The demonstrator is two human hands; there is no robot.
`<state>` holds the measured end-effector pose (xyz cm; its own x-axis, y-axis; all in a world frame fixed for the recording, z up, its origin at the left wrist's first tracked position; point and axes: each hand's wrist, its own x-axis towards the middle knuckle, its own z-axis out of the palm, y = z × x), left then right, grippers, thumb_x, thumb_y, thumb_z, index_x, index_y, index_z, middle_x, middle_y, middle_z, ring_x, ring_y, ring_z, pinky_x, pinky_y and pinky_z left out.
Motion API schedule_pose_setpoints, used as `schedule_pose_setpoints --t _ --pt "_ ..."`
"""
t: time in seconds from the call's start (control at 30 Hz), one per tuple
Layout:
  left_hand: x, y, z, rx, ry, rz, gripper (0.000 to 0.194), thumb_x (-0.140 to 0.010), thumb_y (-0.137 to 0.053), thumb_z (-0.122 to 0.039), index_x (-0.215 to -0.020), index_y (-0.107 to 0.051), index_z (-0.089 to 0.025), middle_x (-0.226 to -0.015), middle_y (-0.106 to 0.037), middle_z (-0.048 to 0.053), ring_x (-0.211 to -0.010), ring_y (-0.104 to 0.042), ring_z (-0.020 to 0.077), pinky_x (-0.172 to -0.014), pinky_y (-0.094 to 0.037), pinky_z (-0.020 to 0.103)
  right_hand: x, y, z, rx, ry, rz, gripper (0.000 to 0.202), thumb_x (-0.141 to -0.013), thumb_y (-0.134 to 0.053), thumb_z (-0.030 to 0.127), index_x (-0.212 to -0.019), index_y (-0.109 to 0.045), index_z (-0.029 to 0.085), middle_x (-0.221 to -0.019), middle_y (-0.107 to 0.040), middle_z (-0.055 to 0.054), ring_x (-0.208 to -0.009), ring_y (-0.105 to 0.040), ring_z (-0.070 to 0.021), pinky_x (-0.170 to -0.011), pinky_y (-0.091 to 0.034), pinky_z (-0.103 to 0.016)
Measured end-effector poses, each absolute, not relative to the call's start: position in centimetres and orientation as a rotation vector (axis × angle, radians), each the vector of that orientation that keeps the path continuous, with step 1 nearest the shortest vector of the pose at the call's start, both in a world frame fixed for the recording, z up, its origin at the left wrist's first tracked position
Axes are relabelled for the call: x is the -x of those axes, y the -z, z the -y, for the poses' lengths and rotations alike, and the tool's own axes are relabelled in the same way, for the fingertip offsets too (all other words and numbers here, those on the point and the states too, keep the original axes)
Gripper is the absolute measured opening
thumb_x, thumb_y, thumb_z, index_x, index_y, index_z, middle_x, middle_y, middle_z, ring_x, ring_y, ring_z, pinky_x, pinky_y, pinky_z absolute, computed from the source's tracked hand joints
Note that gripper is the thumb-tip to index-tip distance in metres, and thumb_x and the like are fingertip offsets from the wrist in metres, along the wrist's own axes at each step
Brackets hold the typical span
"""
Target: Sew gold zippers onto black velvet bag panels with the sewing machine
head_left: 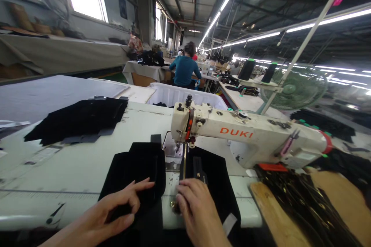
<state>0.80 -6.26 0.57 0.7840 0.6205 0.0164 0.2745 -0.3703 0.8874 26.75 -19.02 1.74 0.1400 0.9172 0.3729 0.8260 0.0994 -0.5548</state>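
My left hand [120, 204] rests over a black fabric piece [133, 170] left of the needle, index finger stretched out and thumb apart. My right hand [198, 208] has its fingers curled over a zipper [184, 162] with a gold-coloured line of teeth, which runs up to the presser foot. Beside its fingertips is a brass-coloured zipper pull [174, 205]. Another black fabric piece [220, 173] lies under and right of my right hand. The zipper meets the white sewing machine [208, 121] at its needle area, where the needle itself is hard to make out.
A stack of black cut pieces [84, 119] lies at left on the table. Black zippers [298, 197] are heaped at right beside a wooden board [269, 212]. Behind the machine stand a white bin [185, 90], a fan [292, 87] and thread cones [247, 70]. A person [185, 67] sits farther back.
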Motion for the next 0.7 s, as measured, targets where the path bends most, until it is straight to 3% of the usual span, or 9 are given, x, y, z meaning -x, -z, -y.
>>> schedule_pose_setpoints --t 0.13,0.23,0.3,0.37,0.47,0.53,0.7 --pt "-1.8 1.6 8.1 -2.076 -0.557 -0.573 0.037 -0.1 -0.05 -0.057 -0.087 -0.069 -0.029 -0.149 -0.057 0.008 -0.146 -0.041 0.0317 -0.12 -0.025 0.063 -23.1 1.3 20.5 1.793 -0.238 1.482 0.03 -0.102 -0.048 0.032 -0.126 -0.064 0.025 -0.11 -0.072 -0.009 -0.104 -0.068 -0.029 -0.09 -0.055 -0.042" --pt "-2.4 2.5 8.5 -2.159 -0.58 -0.514 0.036 -0.101 -0.051 -0.052 -0.081 -0.07 -0.028 -0.149 -0.057 0.008 -0.148 -0.038 0.0315 -0.12 -0.024 0.063 -21.7 3.5 20.6 1.813 -0.277 1.327 0.048 -0.1 -0.053 0.039 -0.146 -0.047 0.027 -0.1 -0.074 -0.006 -0.09 -0.073 -0.0284 -0.078 -0.058 -0.037" --pt "-2.6 2.3 8.2 -2.212 -0.536 -0.503 0.032 -0.099 -0.055 -0.049 -0.082 -0.072 -0.028 -0.148 -0.058 0.008 -0.149 -0.037 0.0328 -0.119 -0.023 0.065 -21.3 4.2 20.3 1.808 -0.278 1.283 0.056 -0.098 -0.054 0.037 -0.151 -0.038 0.027 -0.084 -0.072 -0.002 -0.075 -0.074 -0.027 -0.068 -0.057 -0.034" --pt "-3.0 1.4 7.2 -2.262 -0.422 -0.499 0.026 -0.098 -0.057 -0.048 -0.089 -0.073 -0.029 -0.144 -0.061 0.007 -0.146 -0.042 0.0331 -0.116 -0.033 0.063 -21.3 4.3 20.1 1.8 -0.268 1.285 0.059 -0.096 -0.052 0.029 -0.152 -0.034 0.026 -0.078 -0.07 0.001 -0.07 -0.073 -0.0253 -0.067 -0.056 -0.033" --pt "-4.2 -0.5 5.2 -2.297 -0.35 -0.551 0.027 -0.101 -0.05 -0.042 -0.092 -0.071 -0.028 -0.131 -0.07 0.004 -0.125 -0.064 0.0272 -0.102 -0.055 0.044 -21.9 3.9 20.1 1.766 -0.325 1.365 0.062 -0.092 -0.05 0.018 -0.152 -0.034 0.028 -0.084 -0.07 0.001 -0.073 -0.073 -0.022 -0.07 -0.056 -0.029" --pt "-5.4 -1.2 3.9 -2.39 -0.427 -0.6 0.027 -0.103 -0.048 -0.038 -0.092 -0.07 -0.027 -0.125 -0.073 0.003 -0.113 -0.071 0.0224 -0.096 -0.058 0.033 -22.4 3.6 20.2 1.743 -0.36 1.429 0.062 -0.09 -0.049 0.013 -0.148 -0.038 0.029 -0.086 -0.07 0.002 -0.075 -0.073 -0.021 -0.071 -0.055 -0.028" --pt "-7.7 -0.3 2.2 -2.612 -0.539 -0.666 0.027 -0.098 -0.057 -0.034 -0.119 -0.07 -0.024 -0.142 -0.062 0.009 -0.127 -0.062 0.0273 -0.111 -0.048 0.043 -23.7 3.1 21.0 1.757 -0.382 1.554 0.053 -0.087 -0.055 0.011 -0.137 -0.049 0.03 -0.083 -0.071 0.004 -0.074 -0.073 -0.0191 -0.071 -0.055 -0.025"
